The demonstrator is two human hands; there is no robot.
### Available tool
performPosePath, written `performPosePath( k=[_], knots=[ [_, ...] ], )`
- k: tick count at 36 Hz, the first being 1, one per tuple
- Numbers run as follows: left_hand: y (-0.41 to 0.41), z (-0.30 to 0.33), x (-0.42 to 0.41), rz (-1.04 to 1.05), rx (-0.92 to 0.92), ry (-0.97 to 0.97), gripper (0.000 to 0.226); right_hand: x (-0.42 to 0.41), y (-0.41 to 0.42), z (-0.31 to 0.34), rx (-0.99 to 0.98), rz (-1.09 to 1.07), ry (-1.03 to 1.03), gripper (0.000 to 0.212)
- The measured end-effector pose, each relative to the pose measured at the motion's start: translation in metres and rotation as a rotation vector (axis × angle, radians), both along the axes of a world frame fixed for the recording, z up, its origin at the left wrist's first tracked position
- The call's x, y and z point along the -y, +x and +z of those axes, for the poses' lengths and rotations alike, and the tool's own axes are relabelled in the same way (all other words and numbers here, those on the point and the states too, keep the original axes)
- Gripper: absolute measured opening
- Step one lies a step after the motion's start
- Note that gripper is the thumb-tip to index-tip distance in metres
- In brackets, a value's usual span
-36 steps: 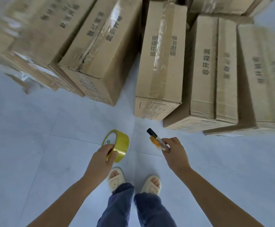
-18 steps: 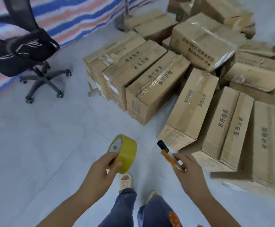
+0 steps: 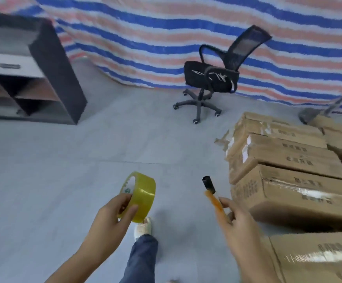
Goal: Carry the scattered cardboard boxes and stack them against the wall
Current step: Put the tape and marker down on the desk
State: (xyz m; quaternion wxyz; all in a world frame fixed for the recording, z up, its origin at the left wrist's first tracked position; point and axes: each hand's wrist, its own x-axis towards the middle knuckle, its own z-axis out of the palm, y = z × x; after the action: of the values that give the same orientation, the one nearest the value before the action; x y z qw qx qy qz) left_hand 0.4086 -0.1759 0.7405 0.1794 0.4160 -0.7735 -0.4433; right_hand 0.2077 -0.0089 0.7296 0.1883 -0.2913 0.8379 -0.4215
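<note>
My left hand (image 3: pixel 113 219) grips the tape (image 3: pixel 139 196), my right hand (image 3: pixel 239 223) pinches a marker (image 3: pixel 211 190), so no box gets lifted without dropping something. The boxes (image 3: pixel 288 160) crowd my right side, corners close. Open floor (image 3: pixel 64 170) lies ahead, with a chair (image 3: pixel 213 76) by the far tarp (image 3: pixel 166 27).

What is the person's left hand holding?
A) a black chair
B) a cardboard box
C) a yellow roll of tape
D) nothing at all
C: the left hand has its fingers and thumb curled round a yellow roll of tape, while the cardboard boxes sit untouched on the floor.
</note>
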Motion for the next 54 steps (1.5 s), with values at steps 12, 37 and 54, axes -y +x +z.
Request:
performPosePath(
  k=[12, 37, 54],
  knots=[
    [0.228, 0.011, -0.059, 0.654, -0.084, 0.009, 0.024, 0.091, 0.175, 0.021, 0.045, 0.493, -0.082, 0.028],
    [0.695, -0.013, -0.186, 1.724, -0.071, -0.140, 0.019, 0.212, 0.761, 0.006, 0.004, 1.692, -0.028, 0.004],
    [0.864, 0.000, -0.190, 2.401, -0.179, -0.097, 0.007, 0.241, 1.099, 0.009, -0.049, 2.384, -0.031, 0.018]
  ],
)
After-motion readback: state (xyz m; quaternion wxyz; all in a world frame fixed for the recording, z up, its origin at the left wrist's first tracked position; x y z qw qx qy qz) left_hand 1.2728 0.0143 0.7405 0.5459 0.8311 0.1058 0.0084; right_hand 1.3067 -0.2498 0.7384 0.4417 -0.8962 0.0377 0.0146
